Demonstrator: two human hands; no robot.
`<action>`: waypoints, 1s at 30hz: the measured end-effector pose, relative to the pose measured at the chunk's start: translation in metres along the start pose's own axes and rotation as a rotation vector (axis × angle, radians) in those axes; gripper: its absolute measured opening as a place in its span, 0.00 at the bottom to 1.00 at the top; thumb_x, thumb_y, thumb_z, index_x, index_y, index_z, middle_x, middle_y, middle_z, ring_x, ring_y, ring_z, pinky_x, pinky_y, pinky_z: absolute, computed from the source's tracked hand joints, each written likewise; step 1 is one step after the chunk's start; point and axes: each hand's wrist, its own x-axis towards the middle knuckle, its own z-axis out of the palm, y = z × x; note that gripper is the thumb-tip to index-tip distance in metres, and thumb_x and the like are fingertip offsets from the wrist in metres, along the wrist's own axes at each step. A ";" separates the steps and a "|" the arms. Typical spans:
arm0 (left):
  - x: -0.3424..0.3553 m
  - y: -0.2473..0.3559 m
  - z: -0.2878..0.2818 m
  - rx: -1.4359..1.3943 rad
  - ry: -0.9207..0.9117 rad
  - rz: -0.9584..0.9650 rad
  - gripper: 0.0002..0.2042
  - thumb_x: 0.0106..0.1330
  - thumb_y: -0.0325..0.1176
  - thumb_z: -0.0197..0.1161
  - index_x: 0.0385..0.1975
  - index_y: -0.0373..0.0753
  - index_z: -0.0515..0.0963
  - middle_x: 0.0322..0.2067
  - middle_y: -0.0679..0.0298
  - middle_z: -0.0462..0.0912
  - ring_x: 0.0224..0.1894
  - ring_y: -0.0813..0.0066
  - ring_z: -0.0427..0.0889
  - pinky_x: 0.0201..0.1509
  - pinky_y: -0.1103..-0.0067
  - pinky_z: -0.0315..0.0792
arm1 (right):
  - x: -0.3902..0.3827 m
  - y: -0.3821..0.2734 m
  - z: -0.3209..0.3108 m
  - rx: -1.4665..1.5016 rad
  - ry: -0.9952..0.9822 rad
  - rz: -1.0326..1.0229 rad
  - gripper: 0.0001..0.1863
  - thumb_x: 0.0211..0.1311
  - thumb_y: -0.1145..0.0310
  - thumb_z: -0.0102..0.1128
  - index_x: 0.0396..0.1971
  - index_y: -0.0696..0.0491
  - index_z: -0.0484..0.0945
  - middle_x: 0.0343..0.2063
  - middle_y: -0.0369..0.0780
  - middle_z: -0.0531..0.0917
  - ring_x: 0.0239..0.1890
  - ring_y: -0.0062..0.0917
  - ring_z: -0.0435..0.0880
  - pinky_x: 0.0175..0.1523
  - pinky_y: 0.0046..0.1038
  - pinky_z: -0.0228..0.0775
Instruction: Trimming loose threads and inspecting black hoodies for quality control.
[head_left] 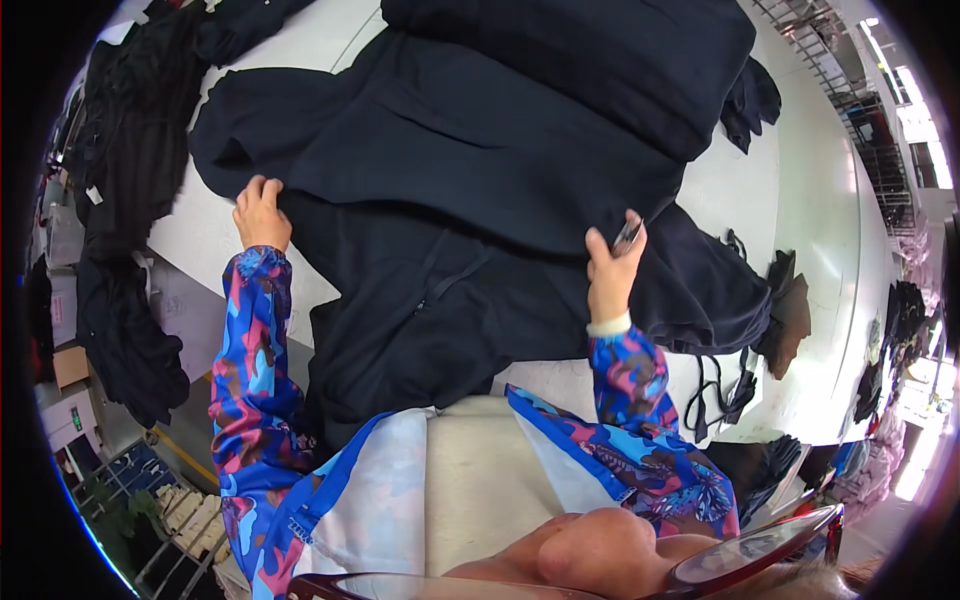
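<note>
Dark garment (430, 160) at 12 o'clock; left hand (262, 218) at 10, half-curled on its edge, can't tell if gripping. Right hand (613, 272) near 3, loosely closed round some mostly hidden metallic tool (627, 238).

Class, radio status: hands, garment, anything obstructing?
Left hand touching dark garment. Right hand holding small tool. Garment spread, creased. Bulky dark pile at far side.
</note>
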 end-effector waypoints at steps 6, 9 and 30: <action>-0.026 0.160 -0.061 -1.199 -0.224 0.102 0.10 0.53 0.27 0.63 0.36 0.37 0.77 0.37 0.59 0.76 0.39 0.67 0.78 0.42 0.75 0.72 | -0.087 -0.022 0.017 -0.417 -0.124 -0.326 0.09 0.53 0.76 0.64 0.35 0.54 0.76 0.21 0.30 0.73 0.19 0.12 0.65 0.26 0.17 0.58; -0.044 0.224 -0.065 -1.903 -0.995 -0.305 0.26 0.63 0.35 0.62 0.57 0.35 0.61 0.47 0.59 0.74 0.44 0.75 0.77 0.42 0.79 0.75 | -0.099 -0.027 0.026 -0.518 -0.449 -0.600 0.10 0.46 0.79 0.63 0.31 0.53 0.77 0.19 0.38 0.78 0.16 0.26 0.75 0.29 0.23 0.67; -0.073 0.227 -0.055 -2.251 -0.767 -0.514 0.16 0.65 0.24 0.57 0.53 0.36 0.67 0.47 0.64 0.76 0.51 0.75 0.74 0.58 0.76 0.67 | -0.077 -0.025 0.044 0.165 -0.560 0.270 0.15 0.61 0.70 0.61 0.46 0.59 0.76 0.38 0.36 0.78 0.39 0.15 0.75 0.46 0.18 0.66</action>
